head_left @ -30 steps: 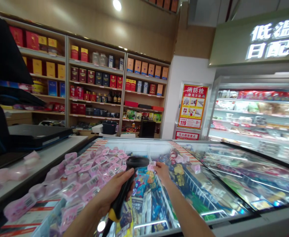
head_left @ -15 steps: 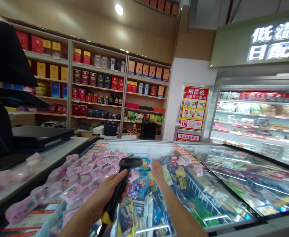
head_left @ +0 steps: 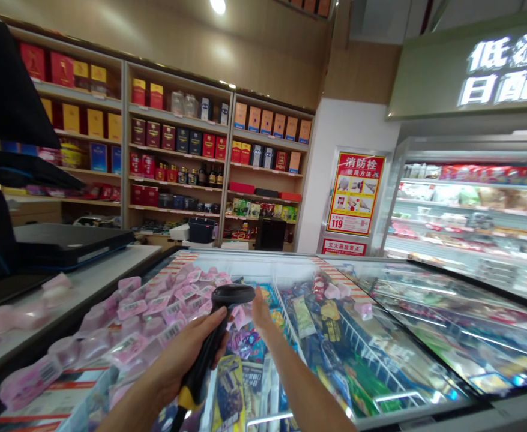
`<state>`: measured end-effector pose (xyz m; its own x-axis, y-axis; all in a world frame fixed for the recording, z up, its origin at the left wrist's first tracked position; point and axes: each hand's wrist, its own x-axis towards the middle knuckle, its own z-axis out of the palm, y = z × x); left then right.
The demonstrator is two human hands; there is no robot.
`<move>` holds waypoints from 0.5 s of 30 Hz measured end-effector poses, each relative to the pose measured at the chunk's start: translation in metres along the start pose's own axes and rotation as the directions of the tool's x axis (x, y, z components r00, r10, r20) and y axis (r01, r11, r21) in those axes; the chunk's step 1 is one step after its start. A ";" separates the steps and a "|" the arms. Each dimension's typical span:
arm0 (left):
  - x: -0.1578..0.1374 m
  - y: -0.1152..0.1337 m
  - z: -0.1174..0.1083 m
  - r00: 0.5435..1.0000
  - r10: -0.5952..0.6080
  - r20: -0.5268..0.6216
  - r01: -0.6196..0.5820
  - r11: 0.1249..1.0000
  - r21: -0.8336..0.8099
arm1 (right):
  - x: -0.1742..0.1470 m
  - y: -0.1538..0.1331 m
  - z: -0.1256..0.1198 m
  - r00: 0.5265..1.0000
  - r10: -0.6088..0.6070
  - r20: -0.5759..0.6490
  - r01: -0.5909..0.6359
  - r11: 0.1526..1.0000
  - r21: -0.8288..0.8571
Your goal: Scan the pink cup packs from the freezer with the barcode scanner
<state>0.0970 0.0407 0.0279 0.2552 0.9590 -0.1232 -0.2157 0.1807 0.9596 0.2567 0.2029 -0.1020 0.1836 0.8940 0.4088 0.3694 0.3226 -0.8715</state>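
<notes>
We're gripping a black-and-yellow pistol-shaped plastic scanner (head_left: 204, 360) in our left hand (head_left: 195, 341), handle slanting away rightward, pink plastic pack (head_left: 242, 315) lying just left of our nearer right hand (head_left: 260, 311), whose fingers' grip we can't tell.

The left hand (head_left: 195, 339) grips a scanner (head_left: 206, 356); the right hand (head_left: 260, 312) perhaps touches a pink pack (head_left: 240, 316).

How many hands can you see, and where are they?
2: the left hand grips the scanner by its handle; the right hand is just right of the scanner's head. No others show.
</notes>
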 end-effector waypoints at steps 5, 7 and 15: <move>0.005 -0.001 0.006 1.000 -0.019 0.012 0.019 1.000 0.005 | 0.005 0.001 -0.020 0.995 0.028 -0.098 -0.028 1.000 0.002; 0.009 -0.002 0.011 0.999 -0.021 0.032 0.021 1.000 0.011 | 0.010 0.004 -0.042 0.990 0.030 -0.140 -0.034 0.999 -0.028; 0.023 -0.009 0.027 0.996 -0.063 0.070 0.061 0.998 0.021 | 0.019 0.023 -0.158 0.888 -0.032 -0.459 -0.168 0.906 -0.389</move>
<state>0.1302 0.0549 0.0229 0.3339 0.9281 -0.1648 -0.1797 0.2344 0.9554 0.4125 0.1785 -0.0709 0.5693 0.6408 0.5151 0.6577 0.0209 -0.7530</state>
